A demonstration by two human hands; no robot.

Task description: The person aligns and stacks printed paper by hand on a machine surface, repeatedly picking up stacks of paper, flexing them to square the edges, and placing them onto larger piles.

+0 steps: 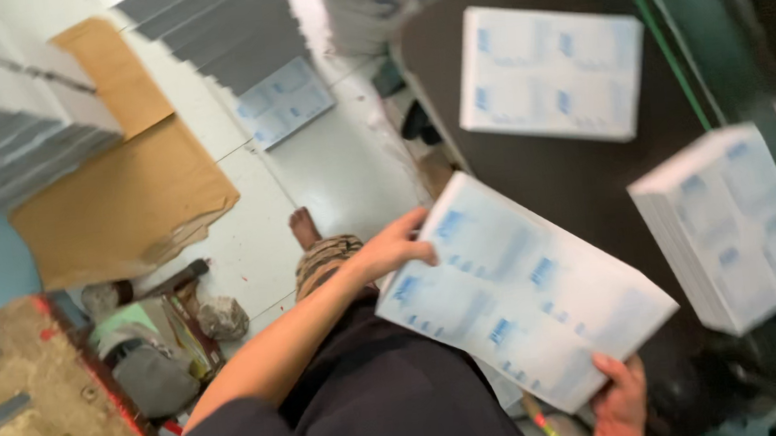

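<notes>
White printed sheets, blue-marked and blurred, are pinched at opposite edges by left hand and right hand.

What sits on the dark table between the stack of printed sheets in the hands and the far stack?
Nothing: in the head view, only bare dark table separates the held stack from the far stack.

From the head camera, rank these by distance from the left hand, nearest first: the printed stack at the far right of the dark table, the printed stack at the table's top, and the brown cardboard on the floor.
Measured from the left hand:
1. Brown cardboard, on the floor to the left.
2. Top stack, up and to the right on the dark table; too close to the cardboard to rank firmly.
3. Far-right stack, at the table's right edge, farthest.
</notes>
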